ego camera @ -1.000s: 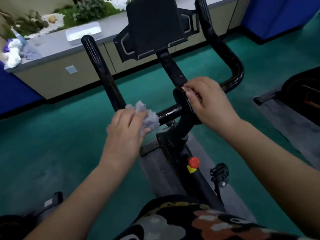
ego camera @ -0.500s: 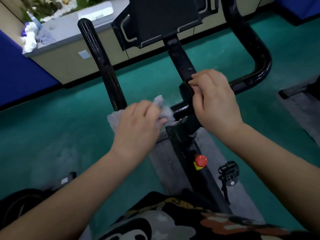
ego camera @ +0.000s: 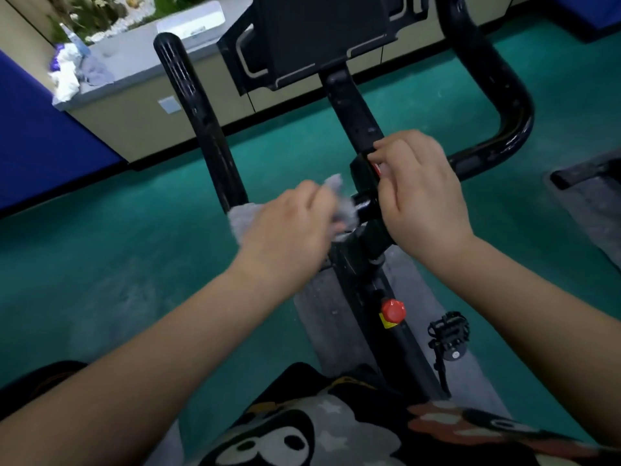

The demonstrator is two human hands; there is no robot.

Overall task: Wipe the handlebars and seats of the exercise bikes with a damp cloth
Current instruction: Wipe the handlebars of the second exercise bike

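The left hand (ego camera: 289, 227) reaches in from the lower left, forearm stretched forward and palm turned down, its fingers curled around a crumpled grey cloth (ego camera: 242, 218). The cloth is pressed onto the horizontal cross-bar of the black tubular handlebars (ego camera: 198, 105), at the foot of the left upright grip; a tuft of it sticks up beyond the fingertips and another fold spills out to the left of the knuckles. The hand is slightly blurred.

The right hand (ego camera: 421, 200) comes in from the lower right with the wrist bent and the back of the hand facing the camera. Its fingers are folded over the black clamp block at the middle of the handlebars, where the stem of the black console panel (ego camera: 319, 35) meets the cross-bar. A short bare stretch of shiny cross-bar shows between the two hands, which sit close together without touching.

The right branch of the handlebars curves up and away beyond the right hand. Below the hands the black frame post carries a red round knob (ego camera: 392, 311), with a black pedal (ego camera: 448, 331) just to its right. The bike stands on a teal floor (ego camera: 100, 264). At the upper left a grey desk (ego camera: 134, 62) holds a heap of white and grey rags (ego camera: 75, 75).
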